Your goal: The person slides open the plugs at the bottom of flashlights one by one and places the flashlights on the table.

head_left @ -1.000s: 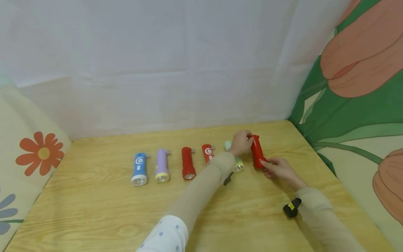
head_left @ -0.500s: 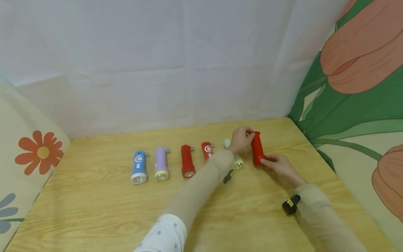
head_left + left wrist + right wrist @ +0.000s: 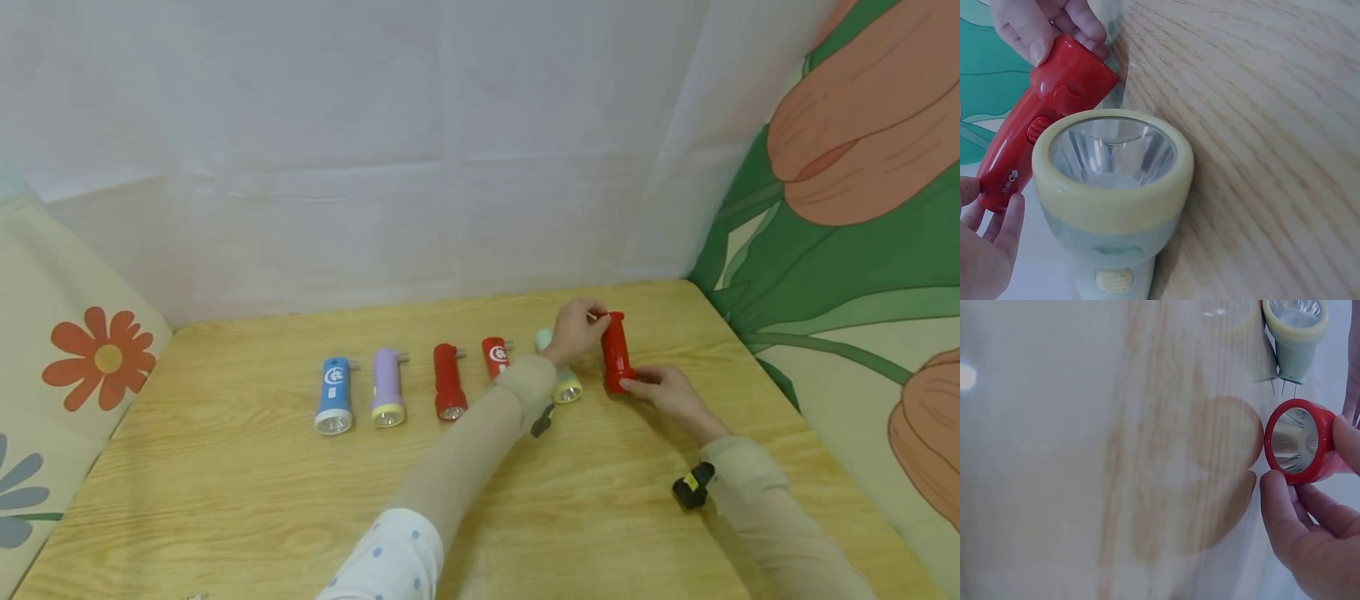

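At the right end of a row of flashlights, both hands hold a red flashlight [image 3: 615,346]. My left hand [image 3: 576,333] pinches its tail end, and my right hand [image 3: 667,398] grips its lamp head, thumb on the near side. In the left wrist view the red flashlight [image 3: 1013,147] slants, its slide switch and white print facing that camera. The right wrist view shows its round lens and red rim [image 3: 1320,415] close to the tabletop, fingertips under the rim. Beside the left hand lies a mint flashlight with a cream head [image 3: 567,390], partly covered by that hand.
Further left on the wooden table [image 3: 247,500] lie a blue flashlight [image 3: 334,396], a lilac one [image 3: 387,387], a dark red one [image 3: 448,383] and a red one with a white print [image 3: 495,354], partly behind the left forearm. A white cloth [image 3: 375,167] hangs behind.
The red flashlight's tail end has shifted slightly to the right, so it lies a little straighter. Both hands keep their hold, and the other flashlights stay put.
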A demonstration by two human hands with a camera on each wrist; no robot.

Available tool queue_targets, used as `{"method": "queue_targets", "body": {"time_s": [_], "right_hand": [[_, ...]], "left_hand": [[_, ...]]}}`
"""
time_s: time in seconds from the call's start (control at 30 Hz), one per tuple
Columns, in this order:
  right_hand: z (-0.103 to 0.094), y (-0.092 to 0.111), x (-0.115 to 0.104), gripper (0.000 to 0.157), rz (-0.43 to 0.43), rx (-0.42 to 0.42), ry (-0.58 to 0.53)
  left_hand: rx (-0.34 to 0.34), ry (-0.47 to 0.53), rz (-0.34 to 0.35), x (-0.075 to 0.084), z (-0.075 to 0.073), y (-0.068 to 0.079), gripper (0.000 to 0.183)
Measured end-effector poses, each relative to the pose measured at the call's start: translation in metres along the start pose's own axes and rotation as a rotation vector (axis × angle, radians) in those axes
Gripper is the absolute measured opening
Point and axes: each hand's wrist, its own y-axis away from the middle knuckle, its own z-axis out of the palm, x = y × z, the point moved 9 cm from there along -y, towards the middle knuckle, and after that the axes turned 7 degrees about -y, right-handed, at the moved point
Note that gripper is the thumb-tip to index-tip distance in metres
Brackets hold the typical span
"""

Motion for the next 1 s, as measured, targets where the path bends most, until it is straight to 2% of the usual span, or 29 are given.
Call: {"method": "queue_targets", "body": {"time_s": [0.17, 0.43, 0.7, 1.0], "right_hand": [[0.001, -0.002, -0.001, 0.053, -0.010, 0.004, -0.001], [0.001, -0.007, -0.007, 0.051, -0.040, 0.014, -0.001], [-0.001, -0.010, -0.008, 0.048, -0.057, 0.016, -0.004], [-0.001, -0.012, -0.003, 0.051, -0.043, -0.011, -0.012]], "left_hand": [[0.000, 0.028, -0.013, -0.001, -0.002, 0.001, 0.012], [0.011, 0.041, 0.028, 0.003, -0.007, 0.001, 0.013], [0.027, 0.057, 0.033, 0.004, -0.010, 0.003, 0.013], [0.025, 0.085, 0.048, 0.008, -0.012, 0.006, 0.013]]}}
